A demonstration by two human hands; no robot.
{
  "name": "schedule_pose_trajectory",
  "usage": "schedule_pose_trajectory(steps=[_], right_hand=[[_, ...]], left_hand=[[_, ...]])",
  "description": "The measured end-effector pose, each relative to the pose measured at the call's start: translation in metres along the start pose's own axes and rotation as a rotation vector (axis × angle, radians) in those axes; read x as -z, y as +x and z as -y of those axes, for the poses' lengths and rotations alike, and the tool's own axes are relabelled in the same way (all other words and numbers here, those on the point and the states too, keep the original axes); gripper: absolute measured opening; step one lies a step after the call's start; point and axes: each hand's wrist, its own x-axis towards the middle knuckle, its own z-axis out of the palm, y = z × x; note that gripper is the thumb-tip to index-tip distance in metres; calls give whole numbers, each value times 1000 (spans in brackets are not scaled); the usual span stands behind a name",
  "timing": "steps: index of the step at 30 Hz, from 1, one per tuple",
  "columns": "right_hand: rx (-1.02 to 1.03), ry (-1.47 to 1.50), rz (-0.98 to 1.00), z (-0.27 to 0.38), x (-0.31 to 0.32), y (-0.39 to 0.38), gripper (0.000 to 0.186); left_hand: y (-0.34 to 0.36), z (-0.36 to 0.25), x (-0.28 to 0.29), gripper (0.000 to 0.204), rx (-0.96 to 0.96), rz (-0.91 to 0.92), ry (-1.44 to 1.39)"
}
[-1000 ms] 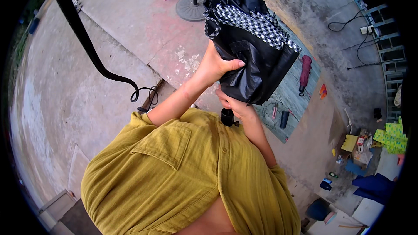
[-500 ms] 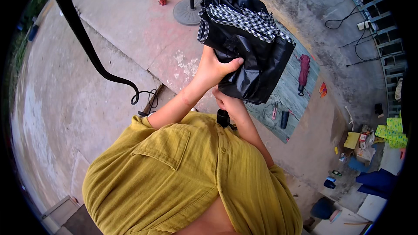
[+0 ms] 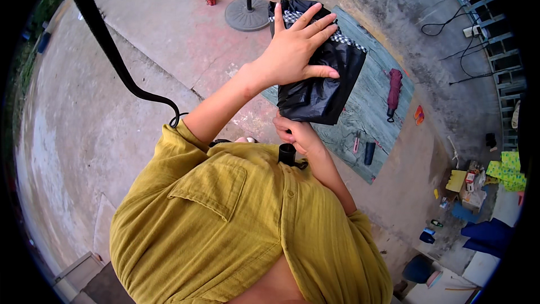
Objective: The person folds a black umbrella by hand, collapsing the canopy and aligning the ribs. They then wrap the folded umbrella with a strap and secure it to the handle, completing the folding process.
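Observation:
In front of my chest is a black folding umbrella (image 3: 320, 98) with black-and-white checked trim, its canopy collapsed and bunched. My left hand (image 3: 295, 50) lies over the canopy with fingers spread, palm pressed against the fabric. Below the canopy my right hand (image 3: 295, 134) is closed around the umbrella's lower end. The black handle (image 3: 287, 153) sticks out from that fist toward my shirt. The canopy's far side is hidden.
Beyond the umbrella is a grey-green marbled board (image 3: 385, 121) bearing a maroon folded umbrella (image 3: 394, 93), a dark cylinder (image 3: 369, 153) and a small pink tool (image 3: 356, 142). A pole on a round base (image 3: 247, 14) stands ahead. Boxes (image 3: 471, 188) clutter the right.
My left hand has gone from gripping the canopy's near left side to lying spread on top of it. The canopy now looks flatter and narrower. My right hand stays around the lower end.

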Motion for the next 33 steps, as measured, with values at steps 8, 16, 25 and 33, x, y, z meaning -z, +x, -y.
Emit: schedule_pose_trajectory(steps=[8,16,25,33], right_hand=[[32,201,53,-12,22,-1,14],[78,307,192,-11,22,1,14],[243,378,112,-4,20,-6,14],[378,215,-14,-19,8,-2,11]], left_hand=[[13,50,-6,30,160,135,-1240],[14,33,-17,34,193,-445,-1843],[-33,-22,-9,75,463,-381,-1283],[-26,-27,-11,38,332,-410,-488]])
